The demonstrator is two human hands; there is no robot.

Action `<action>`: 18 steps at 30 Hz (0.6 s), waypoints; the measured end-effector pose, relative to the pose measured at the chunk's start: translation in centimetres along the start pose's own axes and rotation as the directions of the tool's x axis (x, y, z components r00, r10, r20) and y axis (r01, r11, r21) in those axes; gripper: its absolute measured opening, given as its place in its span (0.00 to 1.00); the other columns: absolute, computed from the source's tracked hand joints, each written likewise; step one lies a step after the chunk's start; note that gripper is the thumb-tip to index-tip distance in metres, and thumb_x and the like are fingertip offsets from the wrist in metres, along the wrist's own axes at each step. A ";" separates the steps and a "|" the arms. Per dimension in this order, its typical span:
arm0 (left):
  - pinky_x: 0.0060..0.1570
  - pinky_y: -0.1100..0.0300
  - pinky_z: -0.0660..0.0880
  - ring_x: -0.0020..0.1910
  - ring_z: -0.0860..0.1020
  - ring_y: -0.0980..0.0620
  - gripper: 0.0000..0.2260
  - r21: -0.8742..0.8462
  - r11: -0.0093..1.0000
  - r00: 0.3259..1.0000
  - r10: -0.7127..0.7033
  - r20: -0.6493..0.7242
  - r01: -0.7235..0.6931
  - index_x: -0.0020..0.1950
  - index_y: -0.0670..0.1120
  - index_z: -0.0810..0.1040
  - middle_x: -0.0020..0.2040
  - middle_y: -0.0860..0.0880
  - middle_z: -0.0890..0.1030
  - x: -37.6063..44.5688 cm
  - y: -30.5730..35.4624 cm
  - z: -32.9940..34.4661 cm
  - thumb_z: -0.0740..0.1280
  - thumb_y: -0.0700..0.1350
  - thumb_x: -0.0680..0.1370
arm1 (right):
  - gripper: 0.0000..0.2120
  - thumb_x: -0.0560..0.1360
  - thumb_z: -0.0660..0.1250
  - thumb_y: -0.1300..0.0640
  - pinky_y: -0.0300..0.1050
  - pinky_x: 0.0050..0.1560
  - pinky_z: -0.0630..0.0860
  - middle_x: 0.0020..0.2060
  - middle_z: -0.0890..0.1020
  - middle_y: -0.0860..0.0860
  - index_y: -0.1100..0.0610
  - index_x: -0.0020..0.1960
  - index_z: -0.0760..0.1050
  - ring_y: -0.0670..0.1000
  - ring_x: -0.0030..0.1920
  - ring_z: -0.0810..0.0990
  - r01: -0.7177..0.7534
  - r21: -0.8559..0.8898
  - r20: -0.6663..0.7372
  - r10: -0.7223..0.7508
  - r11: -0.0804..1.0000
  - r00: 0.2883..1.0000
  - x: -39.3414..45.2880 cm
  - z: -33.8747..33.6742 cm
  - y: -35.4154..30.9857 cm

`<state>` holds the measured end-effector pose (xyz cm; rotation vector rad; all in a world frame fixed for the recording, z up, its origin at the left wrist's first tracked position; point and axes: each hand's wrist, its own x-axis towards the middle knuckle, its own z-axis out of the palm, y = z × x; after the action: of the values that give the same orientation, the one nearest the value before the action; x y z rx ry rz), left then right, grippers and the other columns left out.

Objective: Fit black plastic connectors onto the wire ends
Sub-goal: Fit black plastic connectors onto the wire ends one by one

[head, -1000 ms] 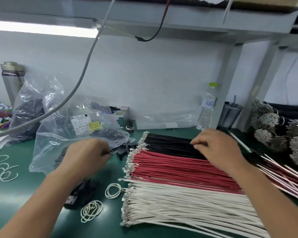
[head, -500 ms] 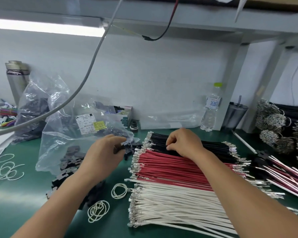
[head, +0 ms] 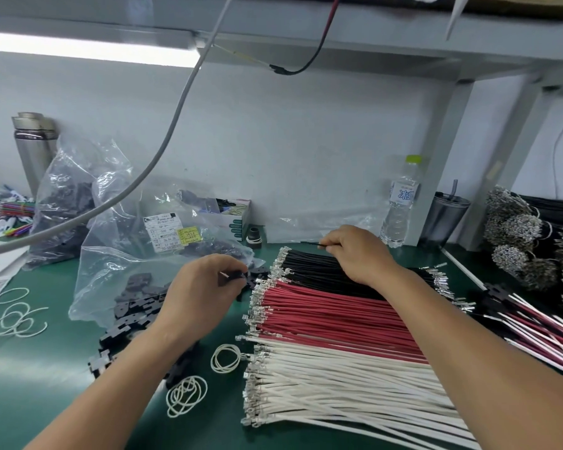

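Note:
Rows of cut wires lie on the green bench: black wires (head: 309, 267) at the back, red wires (head: 322, 313) in the middle, white wires (head: 332, 384) at the front, their metal terminals pointing left. My right hand (head: 358, 254) pinches a single black wire (head: 311, 243) lifted just above the black row. My left hand (head: 202, 287) grips a black plastic connector (head: 238, 275) at its fingertips, left of the wire ends. Loose black connectors (head: 134, 303) lie spilled under and beside my left forearm.
A clear plastic bag (head: 117, 254) of connectors lies open at the left. White rubber bands (head: 186, 396) are scattered near the front. A water bottle (head: 400, 203) and dark cup (head: 446, 219) stand at the back. Finished wire sets (head: 540, 323) lie to the right.
My right hand has drawn one black wire out of the black row and raised it toward the back. My left hand has moved right with a connector, closer to the wire ends.

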<state>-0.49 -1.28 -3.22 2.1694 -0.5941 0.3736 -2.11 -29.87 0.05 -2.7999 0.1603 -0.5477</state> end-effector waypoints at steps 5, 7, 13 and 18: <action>0.47 0.64 0.82 0.41 0.84 0.61 0.09 -0.145 0.988 0.999 -0.048 0.013 0.050 0.50 0.54 0.86 0.41 0.59 0.86 0.0 0.0 0.4 0.76 0.40 0.76 | 0.14 0.84 0.59 0.54 0.45 0.48 0.71 0.55 0.81 0.46 0.48 0.63 0.80 0.51 0.56 0.79 0.032 0.045 -0.056 -0.029 0.998 0.998 0.0 -1.5 -1.0; 0.45 0.66 0.82 0.40 0.85 0.59 0.10 -0.301 0.947 0.994 -0.106 0.040 0.113 0.47 0.53 0.86 0.40 0.56 0.87 0.1 0.2 0.3 0.77 0.38 0.74 | 0.13 0.83 0.60 0.50 0.42 0.41 0.67 0.46 0.77 0.41 0.46 0.61 0.81 0.49 0.50 0.77 0.094 -0.001 -0.153 -0.093 0.996 0.984 -0.2 -2.8 -2.1; 0.44 0.55 0.85 0.43 0.87 0.44 0.10 -0.664 0.704 0.968 -0.182 0.176 0.253 0.49 0.44 0.87 0.43 0.43 0.88 -0.3 1.8 -0.4 0.79 0.34 0.70 | 0.10 0.78 0.69 0.55 0.43 0.36 0.71 0.39 0.73 0.47 0.52 0.57 0.85 0.48 0.39 0.72 0.414 -0.098 -0.433 -0.413 0.905 0.801 -6.8 -4.3 -4.8; 0.43 0.58 0.84 0.45 0.87 0.43 0.11 -0.749 0.600 0.957 -0.121 0.262 0.281 0.48 0.41 0.88 0.45 0.38 0.87 -0.8 2.7 -0.5 0.79 0.36 0.67 | 0.10 0.75 0.73 0.57 0.48 0.35 0.76 0.38 0.74 0.47 0.52 0.56 0.86 0.48 0.39 0.73 0.402 -0.022 -0.460 -0.367 0.915 0.809 -10.9 -1.7 -4.9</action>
<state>-2.66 -2.08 -1.52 1.3792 -0.4740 -0.2127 -12.51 -23.85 -0.79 -2.5809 -0.3436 -1.2795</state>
